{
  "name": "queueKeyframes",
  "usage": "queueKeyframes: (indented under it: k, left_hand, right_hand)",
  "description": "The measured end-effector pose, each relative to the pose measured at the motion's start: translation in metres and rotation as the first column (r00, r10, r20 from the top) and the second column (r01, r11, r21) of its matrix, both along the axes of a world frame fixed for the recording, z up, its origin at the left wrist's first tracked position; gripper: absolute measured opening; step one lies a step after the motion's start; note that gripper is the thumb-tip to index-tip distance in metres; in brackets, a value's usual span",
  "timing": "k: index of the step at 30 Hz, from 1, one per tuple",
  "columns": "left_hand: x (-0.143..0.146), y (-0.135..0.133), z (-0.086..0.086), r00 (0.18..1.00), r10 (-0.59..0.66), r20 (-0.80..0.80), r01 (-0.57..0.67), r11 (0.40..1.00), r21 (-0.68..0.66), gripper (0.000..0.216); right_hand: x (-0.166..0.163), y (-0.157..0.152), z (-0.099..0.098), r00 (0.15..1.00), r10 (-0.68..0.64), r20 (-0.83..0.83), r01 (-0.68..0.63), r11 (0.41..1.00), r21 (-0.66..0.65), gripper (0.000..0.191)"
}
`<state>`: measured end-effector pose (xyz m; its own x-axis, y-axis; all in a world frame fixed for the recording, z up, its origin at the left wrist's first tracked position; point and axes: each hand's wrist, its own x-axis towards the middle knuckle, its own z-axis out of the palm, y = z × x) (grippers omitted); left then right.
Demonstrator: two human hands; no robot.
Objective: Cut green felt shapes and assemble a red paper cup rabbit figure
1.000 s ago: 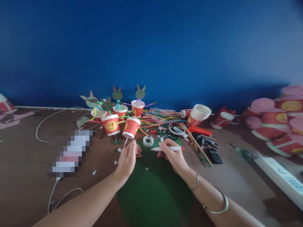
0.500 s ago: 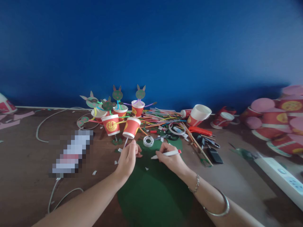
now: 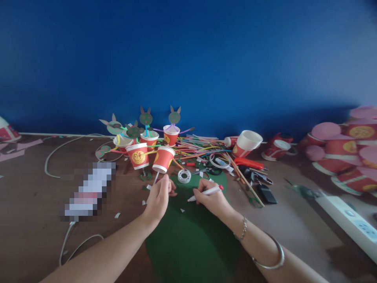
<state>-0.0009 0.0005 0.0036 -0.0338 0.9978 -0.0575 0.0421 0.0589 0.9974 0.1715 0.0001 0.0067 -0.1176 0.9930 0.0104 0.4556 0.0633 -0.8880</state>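
My right hand (image 3: 214, 198) grips a white marker pen (image 3: 210, 191) with a red end. The pen slants, its tip low and to the left over the dark green sheet (image 3: 194, 243); whether the tip touches it I cannot tell. Across from it, my left hand (image 3: 159, 196) is closed with its fingers curled in, and what they hold, if anything, is hidden. Just beyond the left hand is a tilted red paper cup (image 3: 163, 159) with a pale stick (image 3: 156, 177) running from its base toward the hand. A white tape roll (image 3: 184, 176) lies between and beyond both hands.
Several red cups carry green paper animal heads (image 3: 174, 116) behind. Coloured pipe cleaners (image 3: 200, 146), stacked cups (image 3: 247, 143), an orange cutter (image 3: 250, 163) and keys (image 3: 263, 178) lie right of them. A pixelated phone (image 3: 90, 190) is left, a power strip (image 3: 350, 218) right.
The marker pen has tilted more steeply, its tip dropping slightly and its red end shifting left. My left hand has hardly moved.
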Motion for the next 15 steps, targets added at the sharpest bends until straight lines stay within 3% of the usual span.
queueKeyframes:
  k: [15]
  left_hand:
    - [0.0004, -0.0003, 0.0008, 1.000, 0.006, -0.006, -0.006, 1.000, -0.003, 0.048]
  right_hand:
    - [0.0007, 0.0000, -0.0016, 0.999, 0.003, 0.033, -0.004, 0.999, 0.034, 0.022]
